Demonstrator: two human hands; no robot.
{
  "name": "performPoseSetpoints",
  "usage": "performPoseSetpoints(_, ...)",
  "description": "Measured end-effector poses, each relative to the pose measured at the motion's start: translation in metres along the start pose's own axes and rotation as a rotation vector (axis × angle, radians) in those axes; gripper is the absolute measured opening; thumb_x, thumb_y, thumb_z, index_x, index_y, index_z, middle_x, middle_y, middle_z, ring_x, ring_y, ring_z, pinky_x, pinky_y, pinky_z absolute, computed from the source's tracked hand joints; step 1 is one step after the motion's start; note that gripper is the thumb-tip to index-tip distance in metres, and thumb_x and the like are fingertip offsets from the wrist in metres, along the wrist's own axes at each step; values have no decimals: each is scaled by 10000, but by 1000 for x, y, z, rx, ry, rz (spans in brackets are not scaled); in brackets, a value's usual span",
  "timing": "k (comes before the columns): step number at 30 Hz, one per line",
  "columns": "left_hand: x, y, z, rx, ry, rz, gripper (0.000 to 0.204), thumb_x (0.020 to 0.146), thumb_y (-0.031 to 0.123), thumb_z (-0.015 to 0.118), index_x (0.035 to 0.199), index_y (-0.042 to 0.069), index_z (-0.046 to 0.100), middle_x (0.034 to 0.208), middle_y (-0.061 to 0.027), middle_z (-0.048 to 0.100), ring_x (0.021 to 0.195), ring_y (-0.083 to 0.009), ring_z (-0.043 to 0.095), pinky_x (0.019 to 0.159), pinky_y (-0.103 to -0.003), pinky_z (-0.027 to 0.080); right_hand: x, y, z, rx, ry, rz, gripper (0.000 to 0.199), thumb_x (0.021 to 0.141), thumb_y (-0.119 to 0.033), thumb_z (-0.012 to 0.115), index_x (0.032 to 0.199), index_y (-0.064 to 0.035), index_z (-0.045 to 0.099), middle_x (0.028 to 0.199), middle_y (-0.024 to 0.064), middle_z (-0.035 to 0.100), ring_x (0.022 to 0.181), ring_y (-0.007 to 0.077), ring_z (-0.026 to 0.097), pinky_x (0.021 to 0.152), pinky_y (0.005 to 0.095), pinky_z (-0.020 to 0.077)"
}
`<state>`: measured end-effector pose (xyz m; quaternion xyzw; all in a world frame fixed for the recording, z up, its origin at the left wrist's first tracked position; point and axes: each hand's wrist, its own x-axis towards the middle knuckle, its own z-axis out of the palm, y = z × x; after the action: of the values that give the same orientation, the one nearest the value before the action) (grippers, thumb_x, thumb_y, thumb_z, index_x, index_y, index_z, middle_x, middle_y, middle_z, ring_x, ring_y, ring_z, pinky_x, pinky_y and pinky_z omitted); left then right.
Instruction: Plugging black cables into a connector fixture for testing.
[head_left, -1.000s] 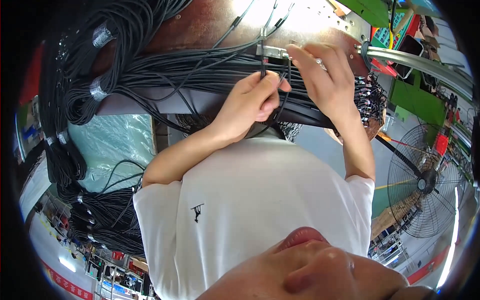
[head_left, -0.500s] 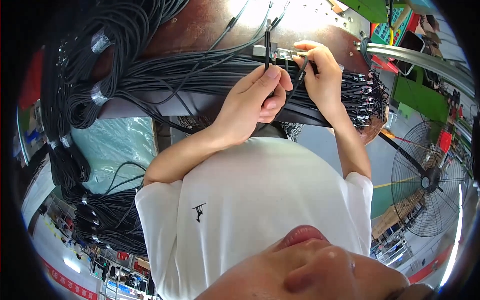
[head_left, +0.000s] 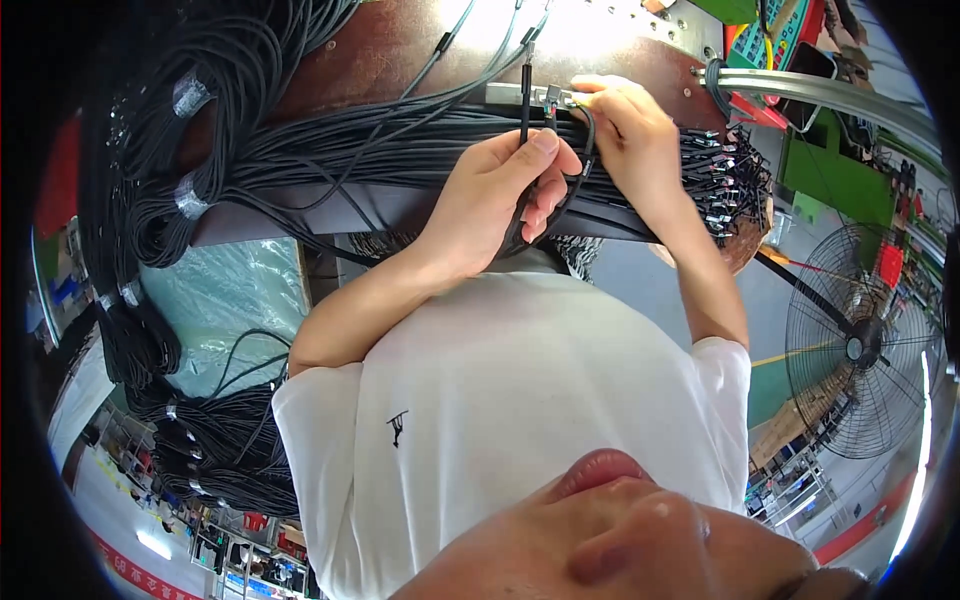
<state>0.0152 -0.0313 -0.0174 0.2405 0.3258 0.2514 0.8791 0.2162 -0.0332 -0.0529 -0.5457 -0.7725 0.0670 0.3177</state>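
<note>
My left hand [head_left: 510,190] is closed on a black cable [head_left: 525,105], pinched between thumb and fingers, its end standing up past the thumb. Another cable end with a metal plug [head_left: 552,98] and a bit of red shows just above that thumb. To the right, my right hand [head_left: 640,130] has its fingertips pinched at the right end of a silver metal block [head_left: 505,94]. A black cable loop [head_left: 588,135] bends down from those fingertips toward my left hand. The tip that the right fingers pinch is mostly hidden.
A thick row of black cables [head_left: 350,150] lies along the bench [head_left: 390,50], with many connector ends [head_left: 735,185] bunched at right. Tied cable coils [head_left: 190,130] hang at left. A curved metal tube [head_left: 830,95] and a fan [head_left: 853,348] stand at right.
The whole view has shifted slightly, so the bench and hands sit a little further left. The cable loop by my right hand has changed its bend. Both hands keep their grips.
</note>
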Motion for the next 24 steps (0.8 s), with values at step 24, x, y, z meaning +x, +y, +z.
performPoseSetpoints(24, 9, 16, 15, 43, -33, 163, 399, 1033, 428, 343, 1029, 86, 546, 556, 64, 292, 467, -38, 231, 408, -212, 171, -11, 5, -15, -116, -74, 86, 176, 780, 13, 632, 917, -67, 558, 948, 62, 612, 878, 261, 627, 723, 353, 514)
